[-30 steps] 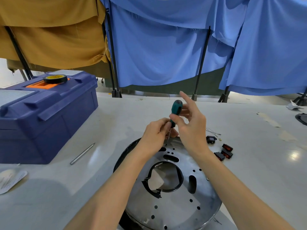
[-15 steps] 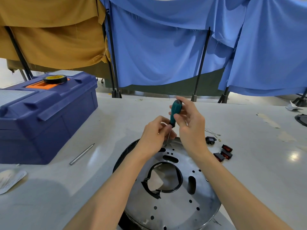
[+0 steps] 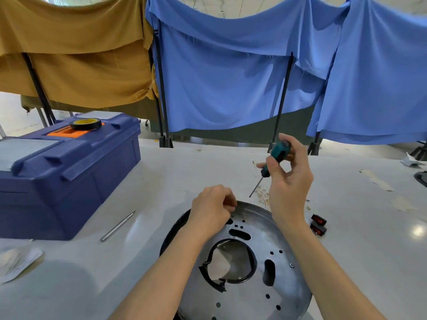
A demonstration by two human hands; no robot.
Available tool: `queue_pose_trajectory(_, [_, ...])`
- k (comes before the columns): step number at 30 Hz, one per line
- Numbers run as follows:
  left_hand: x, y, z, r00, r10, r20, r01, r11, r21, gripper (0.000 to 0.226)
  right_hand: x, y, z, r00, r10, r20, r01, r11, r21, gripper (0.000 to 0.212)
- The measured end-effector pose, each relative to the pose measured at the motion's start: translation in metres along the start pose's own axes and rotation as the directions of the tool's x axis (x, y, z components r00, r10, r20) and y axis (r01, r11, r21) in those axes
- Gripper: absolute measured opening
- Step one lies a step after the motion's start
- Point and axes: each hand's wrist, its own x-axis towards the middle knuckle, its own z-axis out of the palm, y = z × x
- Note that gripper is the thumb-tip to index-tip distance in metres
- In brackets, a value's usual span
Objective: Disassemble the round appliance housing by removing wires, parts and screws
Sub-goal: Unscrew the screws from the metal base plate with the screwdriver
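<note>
A pale table (image 3: 208, 172) filled the lower frame. Behind it, tan cloth (image 3: 76, 54) at upper left and blue cloths (image 3: 231, 77) across the top hung on black poles. A toolbox (image 3: 69, 176) sat at left with a tape roll (image 3: 86, 124) on its lid, a metal rod (image 3: 117, 226) lay beside it, and red switches (image 3: 318, 224) lay at right. The housing (image 3: 272, 273) lay at bottom centre. The left hand (image 3: 212, 213) curled over its far rim, hiding whether it pinched anything. The right hand (image 3: 288, 181) gripped a screwdriver (image 3: 278, 153), its tip clear of the housing.
</note>
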Motion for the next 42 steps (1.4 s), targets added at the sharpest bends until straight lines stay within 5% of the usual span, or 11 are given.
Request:
queue_pose_trajectory(4, [0.0, 0.001, 0.0, 0.997, 0.031, 0.073, -0.045, 0.98, 0.196, 0.017, 0.006, 0.003, -0.012, 0.996, -0.026, 0.087, 0.047, 0.967, -0.25, 0.041])
queue_pose_trajectory(9, [0.001, 0.005, 0.003, 0.991, 0.037, 0.129, -0.083, 0.926, 0.369, 0.021, -0.003, 0.021, -0.018, 0.812, 0.38, 0.444, -0.02, 0.777, -0.629, 0.027])
queue_pose_trajectory(16, [0.003, 0.006, 0.006, 0.989, 0.006, 0.148, -0.065, 0.916, 0.396, 0.02, -0.007, 0.028, -0.017, 0.67, 0.515, 0.534, 0.045, 0.69, -0.722, 0.03])
queue_pose_trajectory(42, [-0.004, 0.027, 0.025, 0.916, 0.225, 0.332, -0.401, 0.546, 0.736, 0.025, -0.007, 0.031, -0.019, 0.691, 0.496, 0.526, 0.049, 0.693, -0.719, 0.019])
